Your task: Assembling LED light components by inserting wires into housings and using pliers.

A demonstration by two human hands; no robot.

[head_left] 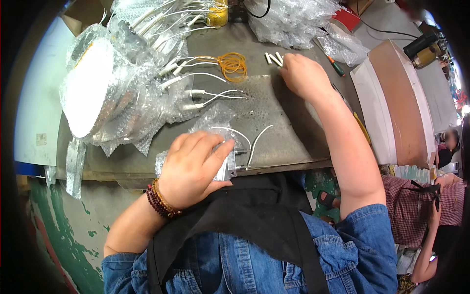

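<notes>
At the table's near edge, my left hand (192, 161) is closed on a flat, bubble-wrapped part (230, 165) with a pale metallic end. Two white wires (251, 149) stick out of it to the right; the hand covers most of its body. Farther off, my right hand (304, 73) reaches over the table with curled fingers beside several short white tubes (269, 58). Its fingertips are hidden, so whether a tube is between them cannot be made out.
Bubble-wrapped parts with white wires (142, 98) pile up at left. Orange rubber bands (232, 66) lie mid-table. More bubble wrap (289, 24), a screwdriver (336, 67) and an open cardboard box (399, 103) are at back and right. Another person (416, 206) is at far right.
</notes>
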